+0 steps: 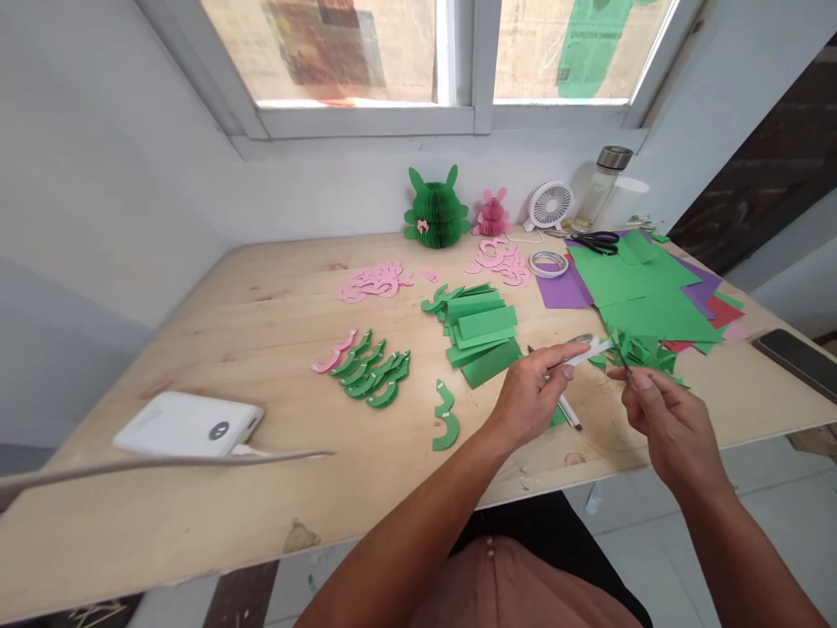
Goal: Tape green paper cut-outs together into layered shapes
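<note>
My left hand (531,391) is closed, pinching a narrow white strip (592,351) between thumb and fingers. My right hand (673,423) is closed round a thin dark tool (621,356) that looks like tweezers, its tip close to the strip's end. Beneath and behind the hands lies a heap of green paper scraps (644,349). A pen (570,413) rests partly under my left hand. To the left are folded green paper pieces (484,323), a single curved green cutout (445,429) with small white patches, and several similar green cutouts (370,375) beside a pink one (335,351).
Pink paper cutouts (376,281) lie farther back. A green honeycomb paper figure (437,214), a smaller pink one (492,215), a fan (550,206) and a bottle (596,192) stand by the wall. Tape roll (547,264), scissors (595,242), phone (798,362) and power bank (187,423) lie around.
</note>
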Available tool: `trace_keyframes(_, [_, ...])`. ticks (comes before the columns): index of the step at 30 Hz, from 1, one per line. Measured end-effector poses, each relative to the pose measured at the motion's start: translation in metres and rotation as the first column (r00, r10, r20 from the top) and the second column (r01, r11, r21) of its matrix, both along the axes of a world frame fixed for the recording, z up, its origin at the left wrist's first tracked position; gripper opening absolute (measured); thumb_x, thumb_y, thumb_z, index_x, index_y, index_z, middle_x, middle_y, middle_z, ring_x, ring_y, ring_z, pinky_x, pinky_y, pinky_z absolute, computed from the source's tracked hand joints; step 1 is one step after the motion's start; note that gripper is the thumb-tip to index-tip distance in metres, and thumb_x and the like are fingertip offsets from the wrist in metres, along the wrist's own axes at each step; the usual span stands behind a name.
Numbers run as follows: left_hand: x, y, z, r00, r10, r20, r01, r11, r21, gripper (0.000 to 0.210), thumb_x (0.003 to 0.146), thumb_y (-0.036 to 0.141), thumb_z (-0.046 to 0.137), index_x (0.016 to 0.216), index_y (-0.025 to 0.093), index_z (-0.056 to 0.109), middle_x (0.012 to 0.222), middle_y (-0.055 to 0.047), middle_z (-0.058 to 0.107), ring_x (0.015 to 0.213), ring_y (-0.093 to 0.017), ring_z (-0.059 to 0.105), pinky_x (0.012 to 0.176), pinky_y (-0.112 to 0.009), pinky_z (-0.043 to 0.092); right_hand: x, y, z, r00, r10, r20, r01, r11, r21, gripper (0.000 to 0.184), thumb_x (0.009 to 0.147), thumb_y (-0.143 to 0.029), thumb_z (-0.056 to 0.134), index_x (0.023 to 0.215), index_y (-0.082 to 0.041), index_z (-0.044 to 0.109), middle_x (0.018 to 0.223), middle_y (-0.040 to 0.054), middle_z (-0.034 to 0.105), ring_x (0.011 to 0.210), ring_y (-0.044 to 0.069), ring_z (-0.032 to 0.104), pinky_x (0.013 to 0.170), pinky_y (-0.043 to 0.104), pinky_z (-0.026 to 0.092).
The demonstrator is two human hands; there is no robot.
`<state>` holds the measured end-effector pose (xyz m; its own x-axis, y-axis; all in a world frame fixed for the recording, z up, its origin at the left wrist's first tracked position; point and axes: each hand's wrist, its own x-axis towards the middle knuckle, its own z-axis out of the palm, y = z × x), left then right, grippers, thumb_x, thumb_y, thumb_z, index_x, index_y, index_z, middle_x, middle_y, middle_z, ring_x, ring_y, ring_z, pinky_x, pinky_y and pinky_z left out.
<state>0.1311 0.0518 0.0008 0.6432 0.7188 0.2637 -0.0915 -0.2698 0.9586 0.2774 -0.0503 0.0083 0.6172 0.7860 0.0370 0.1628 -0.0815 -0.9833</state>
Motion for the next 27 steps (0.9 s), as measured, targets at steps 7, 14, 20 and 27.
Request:
trace_keyframes(7, [0.0016,-0.0008,-0.0007,1.0,-0.008,-0.006,0.007,1.0,-0.027,0.037,0.087,0.017,0.045,0.121,0.022,0.062,0.108,-0.004,0.068,0.081,-0.015,0.059,0.077,-0.026,0.047,-0.0033,0.0014,0.0047,0.993,0.049,0.105,-0.047,0.999,-0.021,0.039,0.081,-0.055,0.058,0.085,-0.017,0.065,0.056,-0.0039,0.04,0.047,0.009,0.033,0.042,0.022,0.027])
trace_keyframes(14, [0.0005,-0.0022,0.0008,0.999,-0.015,-0.043,0.014,1.0,-0.019,0.037,0.088,0.018,0.044,0.121,0.025,0.061,0.109,-0.002,0.069,0.083,-0.014,0.061,0.078,-0.026,0.048,-0.0016,0.0006,0.005,0.983,0.066,0.169,-0.059,0.997,-0.046,0.037,0.083,-0.052,0.056,0.081,-0.017,0.065,0.053,-0.0036,0.04,0.047,0.01,0.036,0.043,0.024,0.029])
trace_keyframes(20, [0.0,-0.002,0.0022,0.999,-0.022,-0.045,0.021,1.0,-0.023,0.038,0.088,0.017,0.045,0.121,0.024,0.061,0.111,-0.003,0.068,0.084,-0.014,0.06,0.079,-0.026,0.048,-0.0035,0.0016,0.008,0.976,0.046,0.213,-0.036,0.998,-0.049,0.038,0.083,-0.052,0.055,0.084,-0.016,0.067,0.051,-0.005,0.037,0.047,0.01,0.035,0.044,0.024,0.03])
trace_keyframes(27, [0.0004,-0.0018,0.0017,0.999,-0.024,-0.033,0.023,0.999,-0.022,0.038,0.088,0.017,0.045,0.121,0.023,0.061,0.111,-0.003,0.068,0.083,-0.014,0.06,0.079,-0.026,0.048,-0.0014,0.0004,0.0071,0.956,0.007,0.292,0.02,0.996,-0.091,0.038,0.082,-0.05,0.056,0.088,-0.016,0.071,0.051,-0.0043,0.04,0.047,0.01,0.036,0.044,0.024,0.03])
